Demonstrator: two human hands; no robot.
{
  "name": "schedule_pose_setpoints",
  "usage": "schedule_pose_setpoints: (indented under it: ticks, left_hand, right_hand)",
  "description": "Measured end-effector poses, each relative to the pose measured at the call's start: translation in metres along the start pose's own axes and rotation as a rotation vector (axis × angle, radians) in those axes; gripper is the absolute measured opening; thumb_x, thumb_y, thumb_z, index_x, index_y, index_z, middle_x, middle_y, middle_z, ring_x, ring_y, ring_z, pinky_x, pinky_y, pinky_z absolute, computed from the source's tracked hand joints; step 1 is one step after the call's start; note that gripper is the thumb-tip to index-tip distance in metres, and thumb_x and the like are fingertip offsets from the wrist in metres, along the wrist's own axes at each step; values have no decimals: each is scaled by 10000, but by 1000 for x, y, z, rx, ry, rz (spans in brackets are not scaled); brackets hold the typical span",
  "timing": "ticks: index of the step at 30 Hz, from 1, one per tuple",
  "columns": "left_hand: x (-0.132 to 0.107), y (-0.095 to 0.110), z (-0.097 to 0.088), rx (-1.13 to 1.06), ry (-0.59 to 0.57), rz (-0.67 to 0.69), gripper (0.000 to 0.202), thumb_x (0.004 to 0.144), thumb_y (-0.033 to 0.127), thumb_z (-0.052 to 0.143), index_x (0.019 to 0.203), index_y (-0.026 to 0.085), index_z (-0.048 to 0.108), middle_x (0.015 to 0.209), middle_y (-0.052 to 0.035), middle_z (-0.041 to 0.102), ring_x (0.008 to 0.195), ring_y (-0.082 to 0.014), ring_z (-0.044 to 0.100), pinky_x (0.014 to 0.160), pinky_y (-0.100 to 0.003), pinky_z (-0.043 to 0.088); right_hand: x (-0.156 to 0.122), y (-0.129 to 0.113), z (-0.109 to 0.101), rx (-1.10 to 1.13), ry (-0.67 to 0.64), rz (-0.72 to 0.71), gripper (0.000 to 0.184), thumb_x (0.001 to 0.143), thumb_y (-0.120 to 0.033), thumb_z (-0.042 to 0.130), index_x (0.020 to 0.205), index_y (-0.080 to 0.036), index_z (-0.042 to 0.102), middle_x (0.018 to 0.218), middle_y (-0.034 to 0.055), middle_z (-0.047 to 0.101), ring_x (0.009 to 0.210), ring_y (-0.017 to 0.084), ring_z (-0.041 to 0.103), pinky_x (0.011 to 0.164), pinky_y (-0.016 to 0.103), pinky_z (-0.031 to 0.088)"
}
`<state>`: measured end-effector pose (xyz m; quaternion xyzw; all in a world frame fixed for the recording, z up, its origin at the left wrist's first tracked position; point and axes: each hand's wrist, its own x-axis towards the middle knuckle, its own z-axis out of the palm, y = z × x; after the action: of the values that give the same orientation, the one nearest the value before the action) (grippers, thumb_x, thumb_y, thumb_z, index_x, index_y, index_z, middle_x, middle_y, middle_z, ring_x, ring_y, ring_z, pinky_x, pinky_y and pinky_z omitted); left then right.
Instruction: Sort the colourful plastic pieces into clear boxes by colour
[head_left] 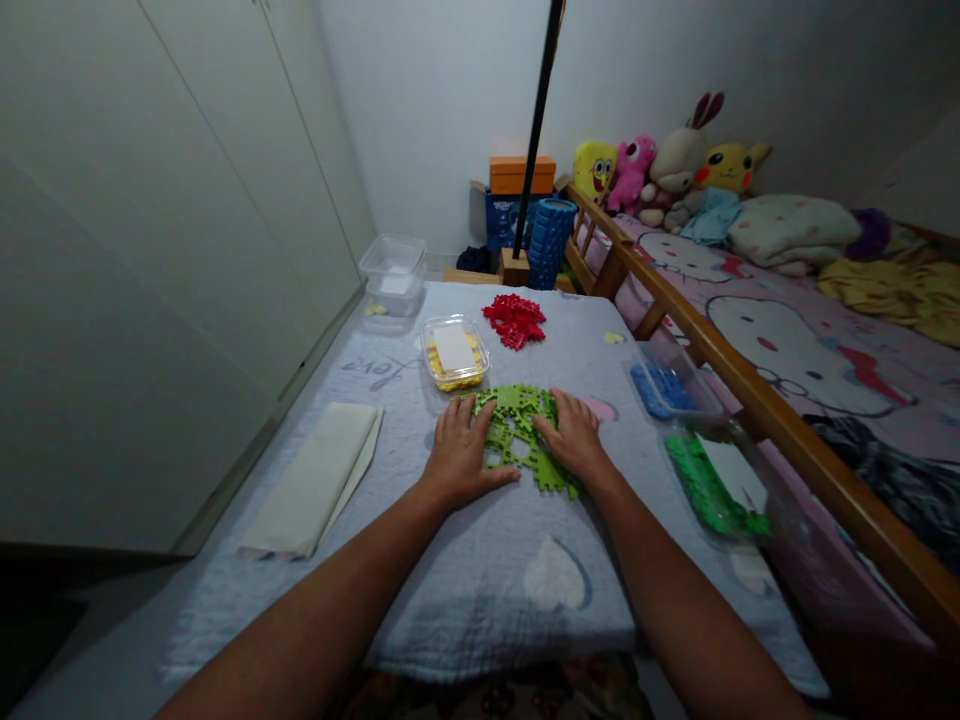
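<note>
A loose heap of lime-green plastic building pieces [517, 440], with notched edges and square holes, lies on the cloth between my hands. My left hand [465, 450] rests at the heap's left side, fingers spread and thumb stretched toward the pieces. On the right edge of the heap lies my right hand [574, 435], its fingers also apart. Neither hand has closed round a piece. Just beyond the heap sits a clear box of yellow pieces [454, 355] with a white label on it. A pile of red pieces [514, 321] lies farther back.
Empty clear containers [394, 268] stand at the far left. Folded cream paper [319, 480] lies at left. Along the right edge are a box of blue pieces [664, 385] and a box of green pieces [716, 480], beside a wooden bed rail [720, 360].
</note>
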<state>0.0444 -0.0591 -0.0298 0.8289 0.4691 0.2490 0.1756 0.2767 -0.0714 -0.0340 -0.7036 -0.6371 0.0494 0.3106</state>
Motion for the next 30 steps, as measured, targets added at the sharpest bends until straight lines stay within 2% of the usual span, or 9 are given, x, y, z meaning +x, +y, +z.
schedule_pose_setpoints:
  ticks: [4,9,12,15,19,21,25,27,30]
  left_hand:
    - [2,1,-1,0,12,12,1076,605,668,858,1513,236,476,1580,-202,399,1476,-453,345,1208,-614,280]
    - [2,2,-4,-26,30,27,1019,641,651,845,1503,246,482,1541,-190,449,1427,-422,409,1186,-607,314]
    - [1,4,-7,-40,90,9,949,661,645,835,1471,269,516,1524,-170,467,1419,-411,417,1193,-598,303]
    - [2,6,-16,-89,194,-24,733,773,584,766,1412,286,563,1502,-143,482,1414,-377,425,1200,-564,306]
    - [17,-2,-34,-227,386,-135,581,881,498,657,1397,258,540,1487,-137,467,1448,-326,396,1236,-508,271]
    - [34,-13,-41,-351,490,-276,576,866,474,672,1368,233,529,1421,-136,498,1423,-309,422,1228,-492,288]
    - [72,-40,-47,-579,618,-635,516,780,386,746,1224,195,567,1292,-136,548,1304,-302,517,1164,-485,372]
    - [85,-48,-46,-683,642,-703,461,728,328,776,1125,196,582,1166,-100,594,1196,-271,581,1114,-458,422]
    - [92,-52,-43,-857,582,-752,380,705,282,751,1031,176,586,937,-35,613,882,-187,647,895,-369,531]
  right_hand:
    - [1,-15,5,125,-105,-146,488,930,-387,577,1385,-212,571,1434,162,586,1353,317,512,1157,540,385]
    - [8,-16,-16,232,-126,-240,567,920,-387,598,1458,-226,515,1509,153,532,1432,291,465,1197,522,366]
    - [-4,-6,-32,93,-184,-194,797,834,-529,718,1531,-248,452,1578,175,456,1485,365,389,1198,604,320]
    - [-29,6,-45,-26,-312,-185,1121,677,-642,828,1614,-284,329,1660,189,332,1533,427,288,1192,662,280]
    - [-55,16,-49,-54,-409,-224,1320,550,-637,903,1648,-292,256,1692,194,260,1549,445,244,1201,662,265]
    - [-57,17,-49,-34,-397,-223,1266,583,-586,907,1640,-279,281,1682,192,289,1538,423,283,1205,640,281]
    - [-44,9,-50,4,-345,-244,958,701,-461,875,1538,-235,469,1562,183,489,1436,377,443,1174,593,358]
    - [-38,4,-51,3,-321,-274,766,729,-433,866,1415,-220,599,1466,172,585,1353,371,514,1138,582,400]
    - [-36,-2,-53,-5,-279,-310,492,787,-405,834,1221,-210,707,1342,155,665,1240,348,579,1076,546,455]
